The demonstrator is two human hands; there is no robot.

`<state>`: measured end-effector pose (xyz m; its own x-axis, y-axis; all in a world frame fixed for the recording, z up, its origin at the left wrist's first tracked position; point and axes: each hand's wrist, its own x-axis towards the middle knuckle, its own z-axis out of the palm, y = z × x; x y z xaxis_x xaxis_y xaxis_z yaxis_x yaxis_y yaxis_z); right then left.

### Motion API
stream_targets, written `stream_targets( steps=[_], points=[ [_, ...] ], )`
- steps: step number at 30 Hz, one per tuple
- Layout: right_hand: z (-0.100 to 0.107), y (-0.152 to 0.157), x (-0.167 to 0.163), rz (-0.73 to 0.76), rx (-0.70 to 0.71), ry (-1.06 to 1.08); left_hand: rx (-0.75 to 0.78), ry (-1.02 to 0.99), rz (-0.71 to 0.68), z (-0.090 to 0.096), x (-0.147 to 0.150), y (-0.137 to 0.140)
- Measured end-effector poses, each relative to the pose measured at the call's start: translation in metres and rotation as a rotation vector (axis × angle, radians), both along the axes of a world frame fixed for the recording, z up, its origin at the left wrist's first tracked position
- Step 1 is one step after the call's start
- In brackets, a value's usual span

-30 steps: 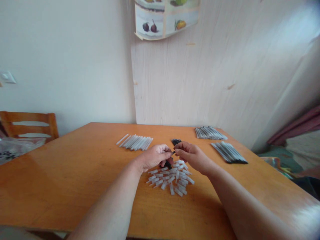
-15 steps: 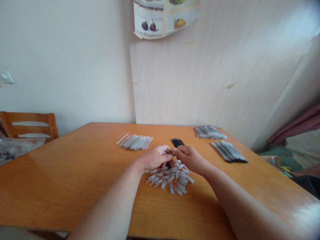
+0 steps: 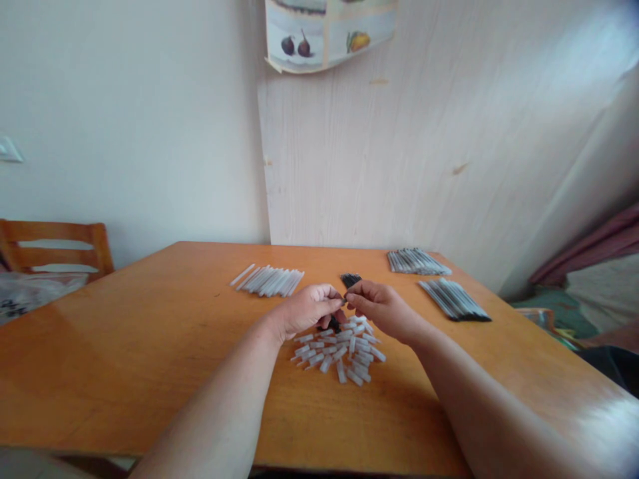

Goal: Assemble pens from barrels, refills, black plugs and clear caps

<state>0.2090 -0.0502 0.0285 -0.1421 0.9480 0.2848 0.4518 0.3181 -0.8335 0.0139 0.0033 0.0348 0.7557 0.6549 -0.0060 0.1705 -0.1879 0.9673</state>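
Note:
My left hand (image 3: 312, 310) and my right hand (image 3: 377, 306) meet fingertip to fingertip just above a heap of small whitish plastic pieces (image 3: 344, 349). Both are closed in a pinch around something small and dark that the fingers mostly hide. Below the left hand's fingers some black pieces (image 3: 329, 324) show; whether the hand holds them or they lie on the heap, I cannot tell. Right behind the hands lies a bunch of thin black sticks (image 3: 351, 279), partly covered by them.
On the wooden table (image 3: 150, 346), a row of white tubes (image 3: 270, 281) lies back left. Two bundles of grey, black-ended sticks, a rear bundle (image 3: 418, 261) and a nearer bundle (image 3: 454, 300), lie at the right. A wooden chair (image 3: 54, 243) stands beyond the left edge.
My fingertips have shifted slightly, with the right hand's fingers more arched over the left's. The whole view has tilted a little; the heap and bundles look the same.

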Motion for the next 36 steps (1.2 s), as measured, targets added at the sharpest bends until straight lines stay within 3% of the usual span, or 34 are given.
stream_targets(
  steps=[5,10,22,28,36],
  points=[
    [-0.005,0.001,-0.004,-0.092,0.000,-0.115,0.017,0.008,0.007,-0.003,0.001,0.000],
    [-0.012,0.004,-0.007,-0.095,0.067,-0.215,0.009,0.006,-0.004,-0.007,0.003,0.001],
    [-0.010,0.007,-0.004,-0.204,0.158,-0.202,-0.135,0.017,-0.002,-0.012,0.004,0.005],
    [-0.012,0.007,-0.003,-0.213,0.170,-0.223,-0.042,0.061,-0.010,-0.010,0.003,0.003],
    [-0.018,0.011,-0.004,-0.218,0.141,-0.209,0.056,0.016,0.089,-0.017,0.007,0.005]
  ],
)
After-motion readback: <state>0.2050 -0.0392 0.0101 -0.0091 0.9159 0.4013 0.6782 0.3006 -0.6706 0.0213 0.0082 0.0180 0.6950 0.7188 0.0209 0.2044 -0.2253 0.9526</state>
